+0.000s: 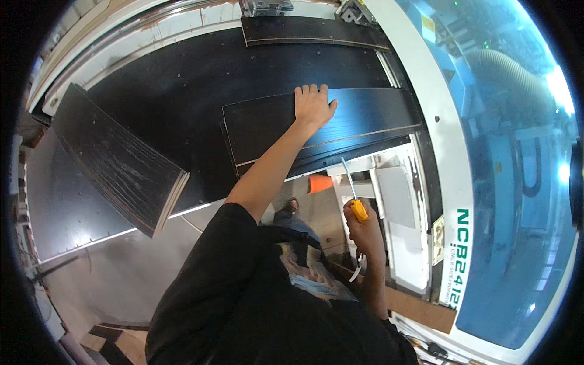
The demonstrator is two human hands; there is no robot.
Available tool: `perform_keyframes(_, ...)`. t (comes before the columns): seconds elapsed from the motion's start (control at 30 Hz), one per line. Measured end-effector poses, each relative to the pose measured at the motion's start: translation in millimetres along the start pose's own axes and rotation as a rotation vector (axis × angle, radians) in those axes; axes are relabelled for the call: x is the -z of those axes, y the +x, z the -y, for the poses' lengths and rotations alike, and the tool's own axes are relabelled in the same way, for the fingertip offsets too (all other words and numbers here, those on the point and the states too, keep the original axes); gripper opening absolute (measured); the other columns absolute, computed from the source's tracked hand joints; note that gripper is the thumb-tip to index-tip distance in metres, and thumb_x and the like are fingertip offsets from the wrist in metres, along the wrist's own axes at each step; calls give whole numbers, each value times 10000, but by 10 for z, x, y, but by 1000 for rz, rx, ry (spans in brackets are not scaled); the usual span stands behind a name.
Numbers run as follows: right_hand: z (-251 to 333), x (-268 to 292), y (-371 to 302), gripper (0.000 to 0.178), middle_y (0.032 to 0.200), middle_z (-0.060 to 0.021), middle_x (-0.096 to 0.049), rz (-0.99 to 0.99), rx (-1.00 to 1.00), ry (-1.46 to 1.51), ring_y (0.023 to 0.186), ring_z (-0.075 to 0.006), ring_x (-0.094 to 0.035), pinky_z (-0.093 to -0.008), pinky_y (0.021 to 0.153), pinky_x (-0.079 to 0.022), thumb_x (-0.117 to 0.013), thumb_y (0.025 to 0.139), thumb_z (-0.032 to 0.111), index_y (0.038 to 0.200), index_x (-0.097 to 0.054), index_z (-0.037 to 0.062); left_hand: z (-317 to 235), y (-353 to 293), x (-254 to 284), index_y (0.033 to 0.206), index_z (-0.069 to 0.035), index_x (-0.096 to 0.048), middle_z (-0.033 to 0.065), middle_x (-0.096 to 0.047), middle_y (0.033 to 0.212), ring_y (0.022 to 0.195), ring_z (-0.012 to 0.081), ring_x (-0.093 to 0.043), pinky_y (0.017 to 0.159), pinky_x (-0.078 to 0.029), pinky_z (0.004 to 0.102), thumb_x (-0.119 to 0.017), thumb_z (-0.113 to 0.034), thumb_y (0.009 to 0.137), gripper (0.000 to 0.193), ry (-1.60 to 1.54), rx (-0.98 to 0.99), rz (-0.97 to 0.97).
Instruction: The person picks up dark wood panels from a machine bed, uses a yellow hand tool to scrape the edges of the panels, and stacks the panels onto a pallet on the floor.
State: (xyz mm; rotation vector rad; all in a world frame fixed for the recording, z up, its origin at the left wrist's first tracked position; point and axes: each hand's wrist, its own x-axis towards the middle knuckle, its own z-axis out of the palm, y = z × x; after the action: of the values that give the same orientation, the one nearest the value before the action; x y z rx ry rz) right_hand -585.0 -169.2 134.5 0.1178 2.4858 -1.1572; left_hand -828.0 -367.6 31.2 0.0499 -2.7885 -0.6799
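Observation:
My left hand (314,107) lies palm down on a dark board (261,125), with its fingers stretched to the board's far edge and the thumb spread to the right. Beneath that board another dark panel (331,157) shows along the near side, slightly skewed. In my right hand (364,226), closed around its yellow handle, is a screwdriver (351,181). Its bare shaft points up and away, with the tip close to the near edge of the panels. Something white and thin (357,269) hangs by my right wrist.
A stack of dark boards (121,158) lies aslant on the black worktable (201,73) at the left. Another dark board (313,31) sits at the far side under metal clamps (267,7). A white machine with a blue window (517,182) borders the right. An orange object (319,184) is below the table edge.

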Motion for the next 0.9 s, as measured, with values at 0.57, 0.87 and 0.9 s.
perform_keyframes(0.57, 919, 851, 662, 326, 790, -83, -687, 1318, 761, -203, 639, -186, -659, -286, 573, -503, -654, 910, 279, 1178, -633, 94, 8, -96, -139, 1133, -33, -637, 194, -621, 991, 945, 313, -559, 848, -376, 458, -594, -460, 914, 482, 85, -67, -75)
perform_keyframes(0.87, 667, 1148, 1134, 262, 746, -112, -651, 1159, 679, -363, 668, -258, -661, -377, 639, -494, -619, 940, 366, 1029, -634, 119, -31, -153, -107, 1233, 0, -599, 223, -615, 1084, 1022, 356, -577, 919, -398, 497, -569, -431, 928, 529, 180, -126, -96)
perform_keyframes(0.9, 740, 1284, 1201, 240, 779, -115, -660, 1277, 702, -334, 711, -261, -673, -390, 653, -501, -625, 941, 343, 1010, -631, 113, -74, -110, -60, 1246, 0, -596, 223, -615, 1101, 1038, 358, -578, 938, -401, 502, -574, -427, 929, 532, 173, -122, -57)
